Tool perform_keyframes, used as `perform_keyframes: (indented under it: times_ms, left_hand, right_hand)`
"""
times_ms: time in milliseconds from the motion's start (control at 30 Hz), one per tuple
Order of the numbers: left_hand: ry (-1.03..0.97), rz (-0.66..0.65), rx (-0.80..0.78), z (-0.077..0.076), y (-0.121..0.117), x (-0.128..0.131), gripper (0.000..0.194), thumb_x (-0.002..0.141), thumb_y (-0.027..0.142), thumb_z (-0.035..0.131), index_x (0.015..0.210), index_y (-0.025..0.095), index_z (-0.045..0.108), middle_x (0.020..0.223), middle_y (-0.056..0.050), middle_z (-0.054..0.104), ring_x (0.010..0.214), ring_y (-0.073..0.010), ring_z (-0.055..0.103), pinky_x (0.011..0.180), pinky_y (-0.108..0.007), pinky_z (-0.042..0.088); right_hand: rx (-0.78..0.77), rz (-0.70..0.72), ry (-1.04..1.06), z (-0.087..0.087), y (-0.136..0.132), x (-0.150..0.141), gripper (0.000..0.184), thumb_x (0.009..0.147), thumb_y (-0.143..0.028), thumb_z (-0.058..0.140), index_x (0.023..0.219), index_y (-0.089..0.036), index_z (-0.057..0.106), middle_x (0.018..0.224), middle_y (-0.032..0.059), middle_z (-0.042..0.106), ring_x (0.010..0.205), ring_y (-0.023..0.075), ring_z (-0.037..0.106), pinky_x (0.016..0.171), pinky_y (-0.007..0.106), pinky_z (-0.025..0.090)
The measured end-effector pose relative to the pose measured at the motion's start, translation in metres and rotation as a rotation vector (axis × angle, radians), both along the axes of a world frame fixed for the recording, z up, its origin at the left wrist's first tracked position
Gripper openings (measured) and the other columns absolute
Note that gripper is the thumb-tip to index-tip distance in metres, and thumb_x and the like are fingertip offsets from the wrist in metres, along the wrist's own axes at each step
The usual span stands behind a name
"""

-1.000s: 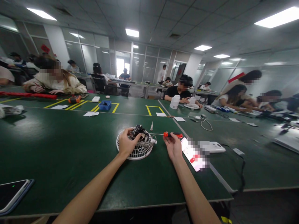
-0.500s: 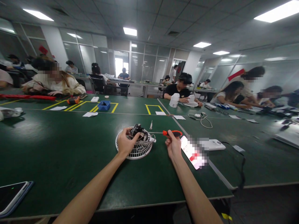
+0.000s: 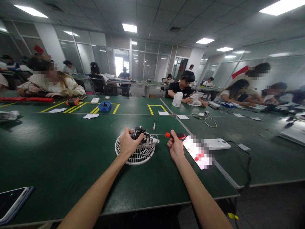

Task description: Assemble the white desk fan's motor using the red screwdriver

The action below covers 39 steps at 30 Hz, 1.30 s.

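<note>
Grille [image 3: 140,157] slid slightly left on green table [image 3: 71,165] | left hand [image 3: 127,145] clamps motor unit [image 3: 138,130] above it, right hand [image 3: 176,149] pinches screwdriver [image 3: 178,135] | unit looks stiff, wires fragile; better hold body.

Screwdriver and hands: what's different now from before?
The right hand has changed its grip on the screwdriver: its fingers, more open before, now curl in more. Nothing was let go. The left hand still holds the black part over the white grille.
</note>
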State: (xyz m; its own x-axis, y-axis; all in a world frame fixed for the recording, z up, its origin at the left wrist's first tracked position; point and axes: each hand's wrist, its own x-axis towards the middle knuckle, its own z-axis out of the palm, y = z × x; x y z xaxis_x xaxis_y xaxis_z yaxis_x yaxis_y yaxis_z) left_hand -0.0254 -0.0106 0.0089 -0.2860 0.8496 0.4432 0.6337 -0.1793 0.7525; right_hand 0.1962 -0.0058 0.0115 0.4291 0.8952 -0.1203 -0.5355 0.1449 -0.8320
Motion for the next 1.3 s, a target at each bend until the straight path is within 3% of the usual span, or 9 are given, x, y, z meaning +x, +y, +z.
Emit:
perform_keyframes:
  times_ms: [400, 567, 800, 1300]
  left_hand:
    - [0.036, 0.008, -0.026, 0.0022, 0.0025, 0.0006, 0.045, 0.076, 0.060, 0.072, 0.083, 0.025, 0.045, 0.071, 0.002, 0.057, 0.067, -0.0199, 0.055, 0.067, -0.031, 0.039]
    - [0.023, -0.003, 0.015, -0.0013, 0.0042, -0.0001, 0.045, 0.075, 0.059, 0.073, 0.081, 0.025, 0.044, 0.070, 0.004, 0.055, 0.065, -0.0178, 0.052, 0.064, -0.030, 0.035]
    - [-0.008, -0.018, 0.031, -0.0002, 0.0034, -0.0006, 0.045, 0.074, 0.058, 0.073, 0.079, 0.026, 0.042, 0.068, 0.005, 0.051, 0.063, -0.0166, 0.050, 0.063, -0.029, 0.035]
    - [-0.033, -0.040, 0.028, 0.0003, 0.0027, -0.0005, 0.045, 0.074, 0.059, 0.071, 0.078, 0.026, 0.040, 0.068, 0.005, 0.051, 0.064, -0.0165, 0.050, 0.064, -0.030, 0.035]
  right_hand:
    - [0.014, 0.027, -0.034, -0.0013, -0.0023, -0.0012, 0.058, 0.056, -0.051, 0.096, 0.061, -0.023, 0.046, 0.044, -0.0110, 0.044, 0.035, 0.0031, 0.034, 0.030, 0.018, 0.027]
    - [0.036, -0.013, -0.036, -0.0036, -0.0007, -0.0011, 0.052, 0.058, -0.050, 0.095, 0.063, -0.022, 0.052, 0.047, -0.0083, 0.052, 0.038, 0.0059, 0.045, 0.035, 0.019, 0.037]
    - [0.032, -0.011, -0.052, -0.0025, -0.0012, 0.0009, 0.037, 0.065, -0.041, 0.093, 0.072, -0.017, 0.066, 0.062, 0.0029, 0.072, 0.051, 0.0119, 0.064, 0.043, 0.019, 0.050]
    - [0.081, 0.086, 0.068, -0.0027, -0.0021, 0.0043, 0.030, 0.067, -0.025, 0.093, 0.080, -0.019, 0.067, 0.076, 0.0028, 0.078, 0.069, 0.0155, 0.075, 0.060, 0.021, 0.061]
